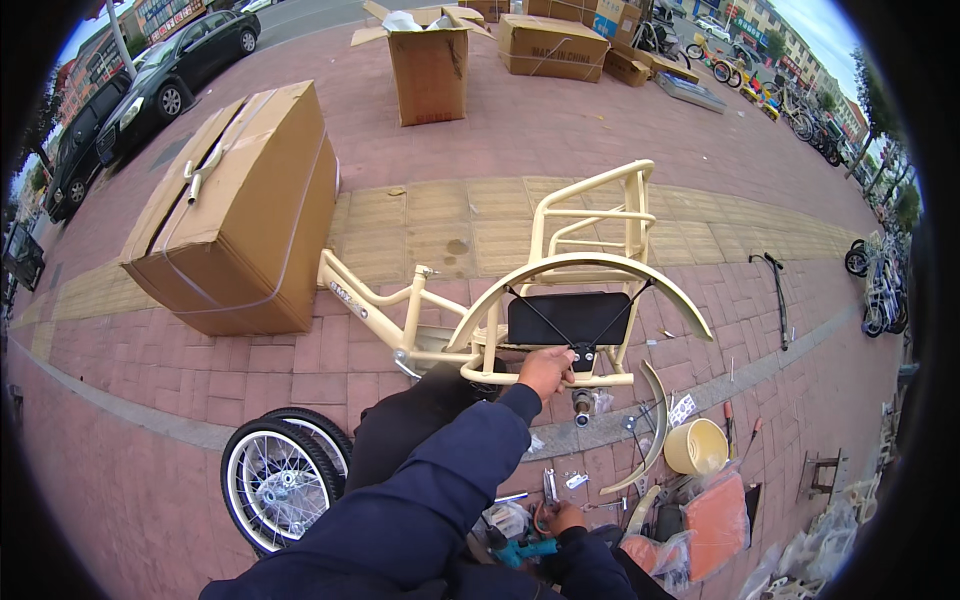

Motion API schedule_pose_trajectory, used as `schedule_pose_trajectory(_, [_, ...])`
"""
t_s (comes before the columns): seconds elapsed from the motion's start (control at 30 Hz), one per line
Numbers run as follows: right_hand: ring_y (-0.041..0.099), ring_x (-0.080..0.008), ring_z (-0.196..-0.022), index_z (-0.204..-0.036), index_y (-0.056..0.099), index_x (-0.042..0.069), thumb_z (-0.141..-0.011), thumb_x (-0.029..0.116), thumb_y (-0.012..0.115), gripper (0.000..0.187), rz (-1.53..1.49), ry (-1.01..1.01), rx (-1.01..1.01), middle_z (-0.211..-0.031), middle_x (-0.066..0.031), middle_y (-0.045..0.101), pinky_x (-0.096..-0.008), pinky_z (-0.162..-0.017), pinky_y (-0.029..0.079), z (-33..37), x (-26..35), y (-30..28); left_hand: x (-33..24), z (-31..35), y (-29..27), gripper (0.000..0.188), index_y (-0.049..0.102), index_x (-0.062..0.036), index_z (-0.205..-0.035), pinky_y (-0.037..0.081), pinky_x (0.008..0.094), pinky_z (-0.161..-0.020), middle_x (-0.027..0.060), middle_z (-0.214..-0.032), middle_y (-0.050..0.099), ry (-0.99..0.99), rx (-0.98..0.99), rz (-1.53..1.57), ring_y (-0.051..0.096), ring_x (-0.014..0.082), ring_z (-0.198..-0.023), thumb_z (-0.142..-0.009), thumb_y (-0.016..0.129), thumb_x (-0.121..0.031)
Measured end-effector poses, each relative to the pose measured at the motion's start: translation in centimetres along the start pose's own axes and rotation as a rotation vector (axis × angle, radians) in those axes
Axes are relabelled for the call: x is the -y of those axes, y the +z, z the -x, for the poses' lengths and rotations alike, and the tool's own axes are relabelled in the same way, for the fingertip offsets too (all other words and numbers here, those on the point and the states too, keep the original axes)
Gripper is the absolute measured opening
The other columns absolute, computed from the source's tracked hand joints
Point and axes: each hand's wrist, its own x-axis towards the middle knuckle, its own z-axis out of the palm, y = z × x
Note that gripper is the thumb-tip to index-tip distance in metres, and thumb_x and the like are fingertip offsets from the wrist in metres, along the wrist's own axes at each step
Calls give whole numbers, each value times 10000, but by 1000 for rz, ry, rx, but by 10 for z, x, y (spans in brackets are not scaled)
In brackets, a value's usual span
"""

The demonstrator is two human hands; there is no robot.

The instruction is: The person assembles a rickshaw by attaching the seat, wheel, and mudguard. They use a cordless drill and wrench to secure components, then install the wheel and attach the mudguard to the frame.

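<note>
While the cream bicycle frame [400, 310] is propped against the big cardboard box [240, 215] on the brick pavement [500, 130], it is steadied by the left hand [545, 370], which is closed around the lower rear tube just under the black plate [568, 318]. The right hand [562, 518] is held low near the bottom edge of the view, fingers curled on a teal power tool [525, 548]; whether the grip is full cannot be told.

Judgement on doing this well: the frame should be kept pinned at the tube close to the fastening point, so torque from the tool is taken by the hand, not the box. The tool bit is best lined up square before any trigger pull, since painted tube is easily scratched. The small fittings by the kerb [130, 405] should be kept within reach.

Materials: the frame is glossy painted metal tube, with a curved mudguard [600, 268] and a boxy rear rack [595, 215] in matching cream. The plate is matte black, crossed by thin stays. Two spoked wheels [280, 480] with black rubber tyres are laid at lower left. A cream bucket [697, 445], orange plastic bags [715, 520] and loose hardware are scattered at lower right. The box is strapped brown corrugated card.
</note>
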Motion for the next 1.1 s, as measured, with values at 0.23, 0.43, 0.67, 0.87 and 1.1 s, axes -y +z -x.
schedule_pose_trajectory(0.23, [605,-339,-1140,-1220,550,36,-910,259,505,384,297,-24,263,-1233,-201,609,-450,-957,481,16,1,113,1,4,-6,261,599,18,-1134,361,202,-421,23,-673,568,-35,35,-47,464,70,-496,-997,536,-195])
schedule_pose_trajectory(0.43, [584,-348,-1180,-1214,550,36,-921,241,481,363,240,87,367,-1243,-192,610,-460,-978,460,10,3,116,1,6,-8,173,590,-37,-989,354,195,-414,20,-683,570,-72,38,16,472,59,-506,-1010,518,-193])
schedule_pose_trajectory(0.67, [580,-372,-1149,-1261,519,74,-933,252,446,381,415,-279,293,-1166,-185,636,-559,-1018,380,37,-26,130,3,6,-8,160,577,-43,-1011,353,187,-406,15,-683,568,-64,38,12,493,49,-524,-1011,522,-194])
schedule_pose_trajectory(0.87, [643,-391,-896,-1205,566,79,-926,270,452,356,395,-422,232,-1048,-189,644,-552,-802,482,33,-38,143,6,6,-8,214,575,-9,-1100,374,189,-407,28,-687,584,-64,42,24,502,57,-511,-1004,537,-196])
schedule_pose_trajectory(1.1, [625,-370,-1105,-1104,677,79,-949,264,399,368,350,9,320,-1215,-209,632,-526,-923,455,36,-20,122,9,4,-4,271,595,25,-1126,374,200,-411,45,-692,594,-10,45,8,508,75,-520,-989,550,-205])
